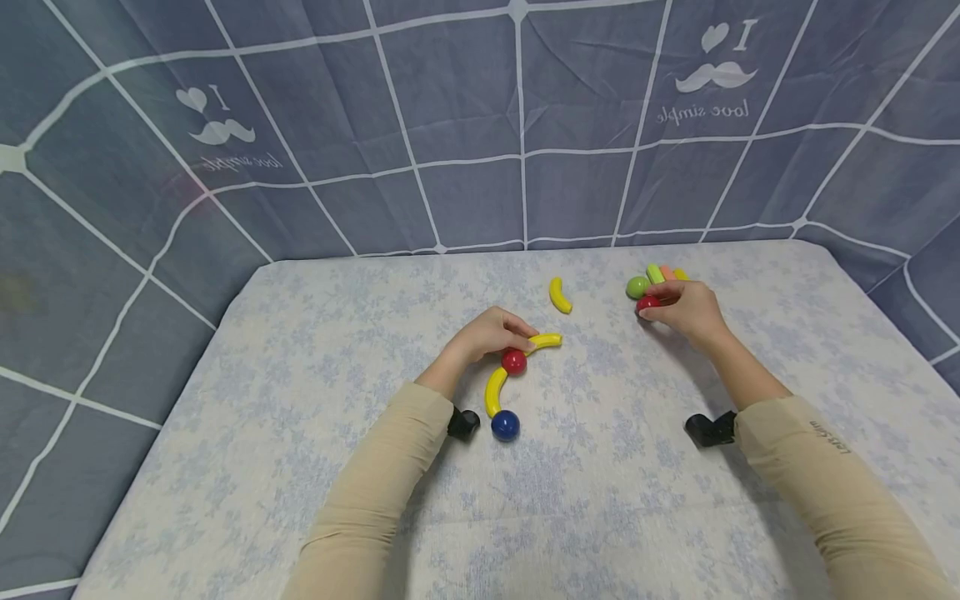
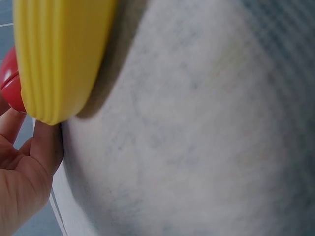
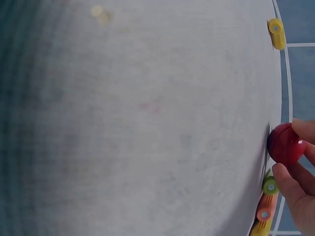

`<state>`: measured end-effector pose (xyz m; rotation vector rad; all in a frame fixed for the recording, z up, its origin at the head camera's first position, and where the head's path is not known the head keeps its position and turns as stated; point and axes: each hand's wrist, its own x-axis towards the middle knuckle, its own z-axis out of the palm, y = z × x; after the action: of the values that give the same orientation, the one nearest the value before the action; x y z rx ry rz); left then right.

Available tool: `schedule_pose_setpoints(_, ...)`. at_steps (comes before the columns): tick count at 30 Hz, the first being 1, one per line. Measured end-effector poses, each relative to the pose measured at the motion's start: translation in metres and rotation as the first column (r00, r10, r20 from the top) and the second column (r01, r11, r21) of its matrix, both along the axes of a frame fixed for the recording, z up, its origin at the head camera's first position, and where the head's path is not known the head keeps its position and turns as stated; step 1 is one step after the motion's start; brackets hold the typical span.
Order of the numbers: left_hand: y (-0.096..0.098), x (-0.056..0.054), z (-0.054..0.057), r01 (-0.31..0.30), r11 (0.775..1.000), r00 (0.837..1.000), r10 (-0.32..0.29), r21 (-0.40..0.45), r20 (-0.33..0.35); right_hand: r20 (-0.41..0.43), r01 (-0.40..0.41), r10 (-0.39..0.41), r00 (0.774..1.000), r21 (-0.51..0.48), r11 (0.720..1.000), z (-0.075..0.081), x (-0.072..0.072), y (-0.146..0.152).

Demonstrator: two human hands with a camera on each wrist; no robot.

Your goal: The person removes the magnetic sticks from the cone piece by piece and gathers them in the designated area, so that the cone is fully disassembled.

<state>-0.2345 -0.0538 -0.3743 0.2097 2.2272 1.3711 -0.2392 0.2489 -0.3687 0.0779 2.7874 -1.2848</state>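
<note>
In the head view, my left hand [image 1: 491, 335] pinches a yellow curved toy rod [image 1: 550, 340] between thumb and fingers. That rod's near end meets a red ball [image 1: 513, 362]. Below it, another yellow curved rod [image 1: 495, 392] runs from the red ball down to a blue ball [image 1: 506, 426], making a chain on the cloth. Off to the right, my right hand [image 1: 692, 312] grips a second red ball [image 3: 286, 143] with its fingertips, close to a green ball [image 1: 637, 287]. The left wrist view shows a ribbed yellow rod [image 2: 64, 59] up close, with a red ball behind it.
A loose yellow curved rod [image 1: 559, 296] lies between the hands, toward the back. Light green [image 1: 655, 273], orange [image 1: 667, 273] and yellow [image 1: 680, 274] rods lie beside the right hand. A patterned cloth [image 1: 585, 500] covers the table; a grey-blue curtain [image 1: 465, 108] hangs behind.
</note>
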Motion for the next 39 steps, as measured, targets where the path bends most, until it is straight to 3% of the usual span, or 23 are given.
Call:
schedule_pose_setpoints(11,-0.003,0.003,0.002,0.032,0.999,0.999,-0.031,0.012,-0.010,-0.003,-0.009,0.009,1.000,0.001,1.000,0.012,0.002,0.005)
schedule_pose_setpoints(17,-0.005,0.002,-0.001,0.031,0.999,1.000,-0.031,0.028,-0.007,0.000,-0.022,0.022,1.000,-0.047,0.999,0.023,0.005,0.000)
schedule_pose_setpoints(22,-0.009,0.003,0.001,0.039,0.997,0.999,-0.039,0.063,-0.004,-0.018,-0.068,0.066,0.998,-0.098,0.993,0.029,0.007,-0.009)
schedule_pose_setpoints(27,-0.019,0.004,0.002,0.036,0.999,0.999,-0.036,0.039,0.004,-0.056,-0.138,0.133,0.990,-0.104,0.985,0.029,0.010,-0.019)
schedule_pose_setpoints(30,-0.027,0.008,0.003,0.021,0.999,0.999,-0.023,0.029,0.046,-0.067,-0.175,0.170,0.983,-0.083,0.981,0.028,0.010,-0.026)
schedule_pose_setpoints(39,-0.042,0.031,0.008,0.016,0.999,0.993,-0.021,0.044,0.115,0.031,-0.295,0.302,0.953,-0.135,0.946,0.019,0.008,-0.054)
